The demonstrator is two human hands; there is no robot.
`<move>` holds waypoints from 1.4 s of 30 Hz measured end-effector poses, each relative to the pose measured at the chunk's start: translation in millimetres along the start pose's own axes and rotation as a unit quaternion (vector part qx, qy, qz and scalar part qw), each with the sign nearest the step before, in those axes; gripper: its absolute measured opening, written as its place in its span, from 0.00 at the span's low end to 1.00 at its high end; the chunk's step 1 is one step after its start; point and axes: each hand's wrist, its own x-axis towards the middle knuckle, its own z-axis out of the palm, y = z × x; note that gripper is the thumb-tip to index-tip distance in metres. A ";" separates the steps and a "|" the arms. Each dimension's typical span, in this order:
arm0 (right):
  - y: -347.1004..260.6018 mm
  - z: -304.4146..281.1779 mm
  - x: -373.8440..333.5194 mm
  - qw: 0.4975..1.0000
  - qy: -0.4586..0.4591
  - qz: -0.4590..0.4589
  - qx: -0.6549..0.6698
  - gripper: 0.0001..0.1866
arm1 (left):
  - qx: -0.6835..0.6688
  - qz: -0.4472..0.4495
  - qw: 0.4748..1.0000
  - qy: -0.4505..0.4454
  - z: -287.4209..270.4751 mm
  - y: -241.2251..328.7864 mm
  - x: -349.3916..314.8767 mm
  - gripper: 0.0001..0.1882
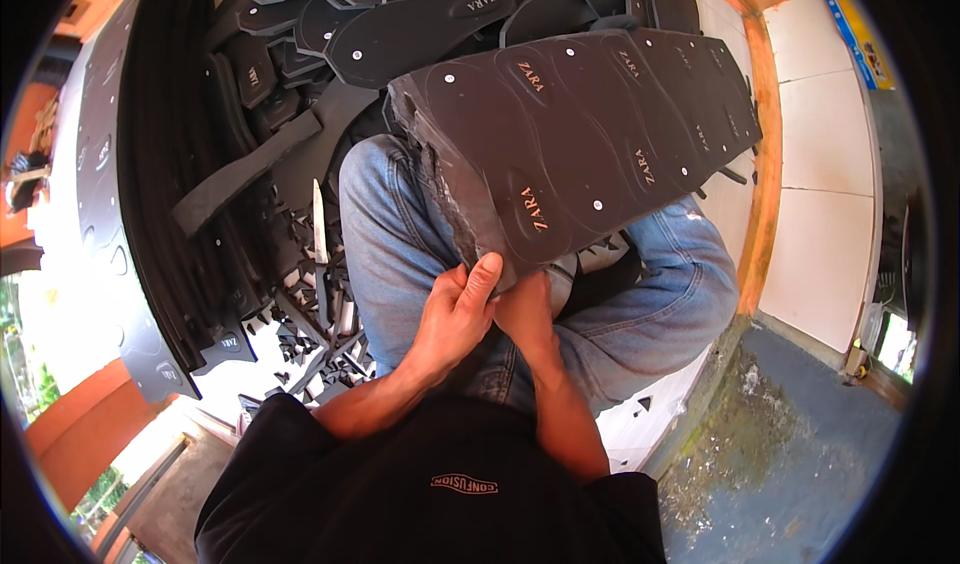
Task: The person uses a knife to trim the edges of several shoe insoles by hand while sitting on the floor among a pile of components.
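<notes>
At left, a stack of sheets (105,194) was shown; beside it, a knife (320,224) was set near scraps (298,316). The left hand (460,309) was clamped on the near-left corner of the dark sheet (580,139), thumb uppermost. The sheet was held over the knees (375,179), forward and right of that hand; its long axis was directed rightward, its ragged edge turned left. The right hand (525,319) was partly hidden beneath; whether its fingers were closed could not be told. Rightward, room was limited by orange trim (767,184); more was offered over the right thigh (650,329).
</notes>
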 end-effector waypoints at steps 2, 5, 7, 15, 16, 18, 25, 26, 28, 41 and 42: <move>5.6 3.3 7.7 0.998 0.012 -0.055 0.004 0.13 | 0.010 -0.013 1.000 0.010 -0.4 3.8 -1.7 0.25; 10.6 -0.3 16.4 0.998 -0.036 -0.057 -0.017 0.15 | -0.005 -0.007 1.000 -0.007 -1.5 8.8 -1.9 0.26; 15.1 -2.3 23.4 0.995 -0.052 -0.079 -0.037 0.17 | -0.004 -0.006 1.000 -0.014 -1.6 10.2 -1.6 0.26; 29.3 0.1 46.6 0.980 -0.069 -0.167 -0.080 0.20 | 0.011 -0.017 1.000 -0.011 -0.8 10.2 -5.4 0.25; 30.4 -3.1 50.5 0.980 -0.072 -0.168 -0.083 0.19 | 0.008 -0.015 1.000 -0.022 1.6 13.7 -9.9 0.25; 31.0 -6.1 55.7 0.979 -0.075 -0.169 -0.081 0.19 | 0.020 -0.036 0.997 -0.068 -3.7 11.9 -15.6 0.25; 37.0 -30.1 34.8 0.985 -0.068 -0.139 -0.074 0.18 | -0.043 0.010 0.998 0.044 -13.9 22.6 25.6 0.25; 36.5 -31.3 31.5 0.986 -0.067 -0.134 -0.071 0.18 | -0.028 0.025 0.999 0.039 -11.8 24.3 22.8 0.24; 34.5 -32.9 25.4 0.988 -0.066 -0.124 -0.064 0.17 | 0.003 0.054 0.998 0.031 -6.0 26.2 14.0 0.24; 16.8 -10.4 25.2 0.994 -0.062 -0.090 -0.032 0.15 | 0.015 0.012 1.000 0.018 -7.9 23.5 -0.9 0.23; 15.2 -9.0 26.0 0.994 -0.063 -0.089 -0.030 0.15 | 0.007 0.015 1.000 0.019 -6.5 23.7 -1.2 0.23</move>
